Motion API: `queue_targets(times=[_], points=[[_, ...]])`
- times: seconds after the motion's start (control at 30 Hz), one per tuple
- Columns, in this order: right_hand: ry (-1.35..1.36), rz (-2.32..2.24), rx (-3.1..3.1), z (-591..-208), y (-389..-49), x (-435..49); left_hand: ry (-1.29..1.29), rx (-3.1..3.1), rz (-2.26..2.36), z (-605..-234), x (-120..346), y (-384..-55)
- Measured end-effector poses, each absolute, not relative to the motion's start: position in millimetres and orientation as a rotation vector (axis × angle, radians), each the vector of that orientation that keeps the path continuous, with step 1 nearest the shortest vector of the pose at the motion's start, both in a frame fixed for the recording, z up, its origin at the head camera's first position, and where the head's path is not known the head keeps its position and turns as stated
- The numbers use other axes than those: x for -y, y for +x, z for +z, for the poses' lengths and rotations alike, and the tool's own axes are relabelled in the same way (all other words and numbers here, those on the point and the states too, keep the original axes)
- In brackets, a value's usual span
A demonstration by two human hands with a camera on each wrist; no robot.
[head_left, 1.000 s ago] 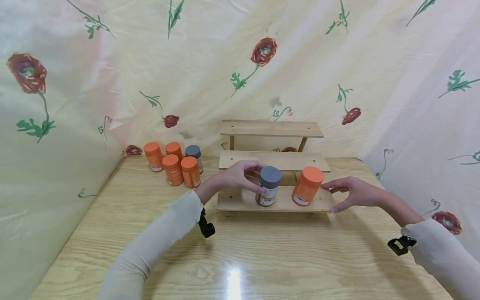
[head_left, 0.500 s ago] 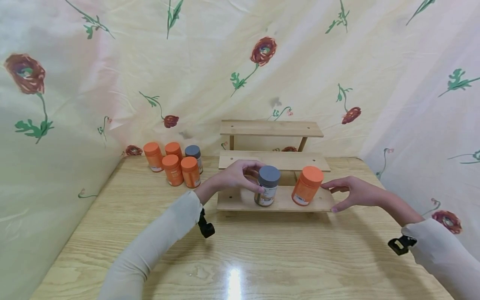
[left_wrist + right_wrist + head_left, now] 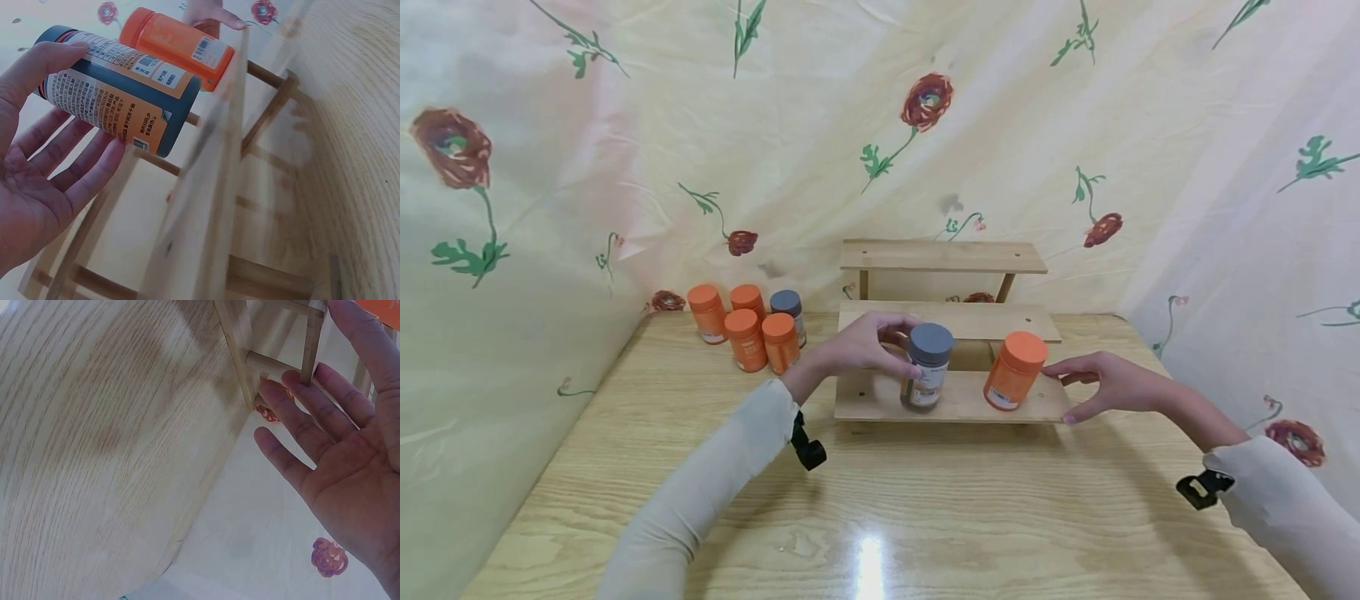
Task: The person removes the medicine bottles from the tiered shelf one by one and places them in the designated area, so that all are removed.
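Note:
My left hand [image 3: 868,343] holds a jar with a dark grey lid [image 3: 927,367] over the lowest tier of a wooden stepped rack [image 3: 880,407]. In the left wrist view the thumb lies on one side of this grey-lidded jar [image 3: 119,87] and the fingers on the other; its base looks slightly off the board. An orange jar [image 3: 1015,372] stands on the same tier, to the right. My right hand [image 3: 1105,383] grips the tier's right end, thumb at the front corner and fingers at the back. The right wrist view shows this hand [image 3: 350,462] beside the rack's legs.
At the back left of the table [image 3: 880,500] several orange jars [image 3: 745,340] stand close together with another grey-lidded jar [image 3: 787,305]. The rack's middle tier [image 3: 970,317] and top tier [image 3: 943,256] rise behind. A floral cloth [image 3: 805,150] hangs behind the table.
The left hand has shifted the grey-lidded jar a little left and slightly up, away from the orange jar. The right hand and the rack have stayed in place.

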State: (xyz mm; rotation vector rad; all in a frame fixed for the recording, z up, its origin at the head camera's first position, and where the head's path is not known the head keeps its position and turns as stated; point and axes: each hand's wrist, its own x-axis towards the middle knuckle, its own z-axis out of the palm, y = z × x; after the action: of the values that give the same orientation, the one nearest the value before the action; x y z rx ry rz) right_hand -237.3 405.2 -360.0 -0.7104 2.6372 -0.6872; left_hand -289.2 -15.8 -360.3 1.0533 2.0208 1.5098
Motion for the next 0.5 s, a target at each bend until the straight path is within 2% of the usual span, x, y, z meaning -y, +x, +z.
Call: queue_targets(times=[0.5], points=[[-0.714, -0.696, -2.637, -360, -236, -406, 0.979, -1.998, 1.608, -343, 41, -285]])
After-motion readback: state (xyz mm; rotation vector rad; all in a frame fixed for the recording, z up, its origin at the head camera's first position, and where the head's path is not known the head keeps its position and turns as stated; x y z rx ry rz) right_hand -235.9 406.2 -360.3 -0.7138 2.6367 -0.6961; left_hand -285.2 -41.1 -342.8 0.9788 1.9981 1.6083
